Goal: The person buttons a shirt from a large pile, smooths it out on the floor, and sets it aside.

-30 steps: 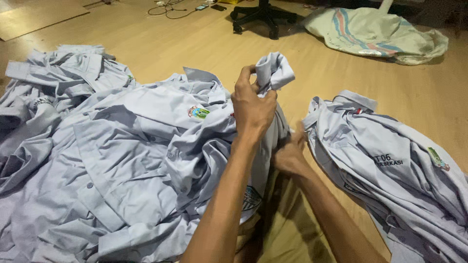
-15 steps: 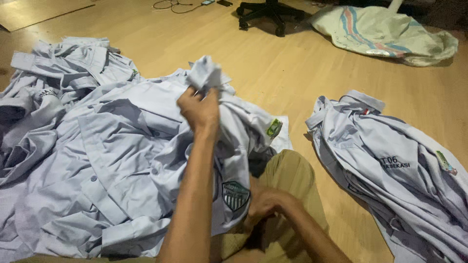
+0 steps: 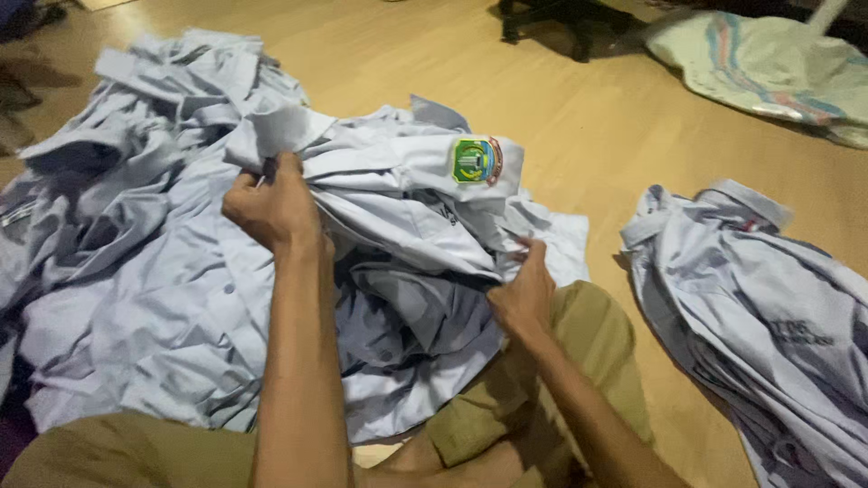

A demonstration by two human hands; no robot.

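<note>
The shirt [image 3: 407, 217] gripped by the left hand [image 3: 271, 203] and the right hand [image 3: 523, 294] is thin, pale grey-blue woven cloth, matt and heavily creased, with an embroidered green patch [image 3: 475, 160] whose stitching looks slightly shiny. The heap of shirts [image 3: 117, 226] and the second pile [image 3: 768, 307] show the same soft, wrinkled fabric. The floor [image 3: 579, 117] is smooth light wood with a faint sheen. The trousers [image 3: 588, 334] are matt khaki cloth. The striped bundle [image 3: 778, 63] looks like limp printed fabric.

Shirt pile [image 3: 136, 271] left, held shirt [image 3: 425, 208] centre, shirt stack [image 3: 768, 307] right, bag [image 3: 768, 63] behind
</note>
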